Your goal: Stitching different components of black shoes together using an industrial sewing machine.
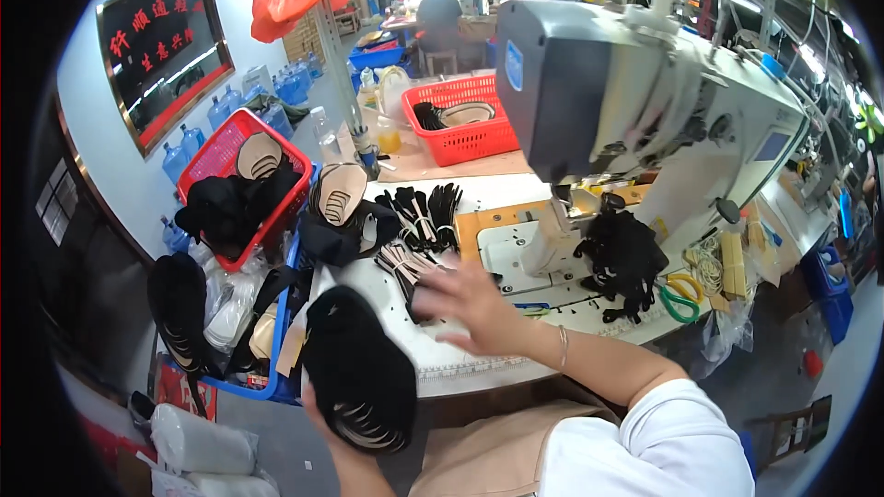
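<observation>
The black shoe upper was in my left hand at seven o'clock, its slits, showing a pale lining, toward the low end. I saw that hand curled around the upper's lower left edge; most of its fingers were hidden behind the piece, so I couldn't tell how tightly they gripped. The left forearm rose steeply from six-thirty.

My right hand was blurred just below centre, toward five-thirty, fingers spread and pointing to nine o'clock, with nothing I could make out in its grasp. I couldn't tell whether its fingertips touched the straps beneath. Its wrist, circled by a thin bracelet, looked nearly straight, and the forearm slanted in from four-thirty, bent at the elbow below a white sleeve.

Beyond the fingers, near centre, lay tied bundles of straps on the white tabletop. A heap of black pieces sat at four o'clock under the sewing machine, with scissors just beside it. A blue crate stood at eight o'clock, a red basket at nine-thirty.
</observation>
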### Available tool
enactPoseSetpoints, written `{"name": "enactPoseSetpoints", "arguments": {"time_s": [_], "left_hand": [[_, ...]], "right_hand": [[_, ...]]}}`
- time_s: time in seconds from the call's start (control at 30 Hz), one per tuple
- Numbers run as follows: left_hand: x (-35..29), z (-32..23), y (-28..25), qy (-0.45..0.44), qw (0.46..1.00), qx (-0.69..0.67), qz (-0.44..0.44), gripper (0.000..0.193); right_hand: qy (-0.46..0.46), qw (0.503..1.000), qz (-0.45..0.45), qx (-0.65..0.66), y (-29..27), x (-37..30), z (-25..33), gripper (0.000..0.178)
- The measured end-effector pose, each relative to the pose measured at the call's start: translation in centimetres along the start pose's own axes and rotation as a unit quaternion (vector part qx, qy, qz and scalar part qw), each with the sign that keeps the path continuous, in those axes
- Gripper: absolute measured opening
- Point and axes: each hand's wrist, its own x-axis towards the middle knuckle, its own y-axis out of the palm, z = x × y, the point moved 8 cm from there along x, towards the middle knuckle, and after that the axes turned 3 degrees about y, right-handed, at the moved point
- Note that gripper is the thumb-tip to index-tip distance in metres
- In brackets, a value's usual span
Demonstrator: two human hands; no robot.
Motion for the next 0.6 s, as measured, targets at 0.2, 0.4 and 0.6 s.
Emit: {"name": "enactPoseSetpoints", "arguments": {"time_s": [0.2, 0.4, 0.6], "left_hand": [[-6.7, -1.2, -2.1, 0.105, 0.991, -0.044, -0.072, 0.066], [-9.2, 1.9, 2.2, 0.038, 0.998, 0.005, 0.039, 0.065], [-6.3, 7.1, 7.2, -0.056, 0.994, 0.094, 0.005, 0.062]], "right_hand": [[0.375, 0.884, 0.277, -0.013, 10.4, -2.5, -5.4, 0.073], [0.317, 0.926, 0.200, 0.044, 14.7, -0.2, -2.3, 0.066], [0.289, 0.843, 0.097, 0.444, -7.6, -3.5, -0.8, 0.021]]}}
